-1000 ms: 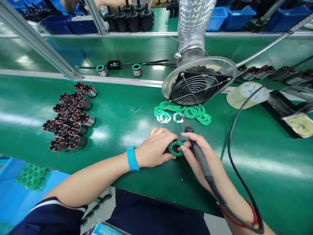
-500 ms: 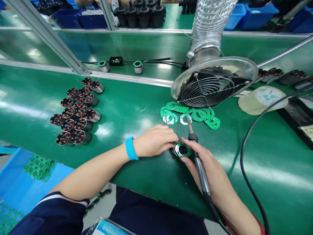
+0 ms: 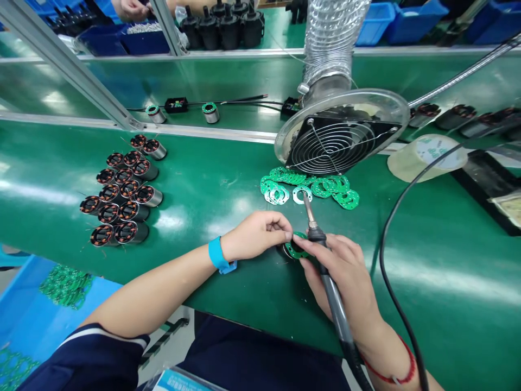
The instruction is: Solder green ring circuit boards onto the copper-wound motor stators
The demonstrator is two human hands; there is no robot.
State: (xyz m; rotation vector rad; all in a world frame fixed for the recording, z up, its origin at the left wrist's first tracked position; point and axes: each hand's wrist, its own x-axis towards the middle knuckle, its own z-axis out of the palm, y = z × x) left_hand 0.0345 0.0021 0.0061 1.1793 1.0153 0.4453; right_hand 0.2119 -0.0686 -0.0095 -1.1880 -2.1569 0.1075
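Note:
In the head view, a green ring-shaped circuit board sits on a motor stator in front of me, partly covered by my fingers. My left hand, with a blue wristband, pinches thumb and forefinger together at the board's left edge. What is between those fingertips is too small to make out. My right hand is wrapped round a soldering iron, whose tip points away over the loose boards. The right thumb and forefinger also touch the ring board.
Loose ring boards lie beneath a fume extractor fan. Several wound stators stand in rows at left. A blue bin holds more boards. The iron's black cable arcs at right, near a tape roll. Another person's hand shows behind.
My left fingers have come off the stator's side and now pinch at the board's edge. My right hand has turned slightly, fingers shifting on the board. The whole view has shifted a little.

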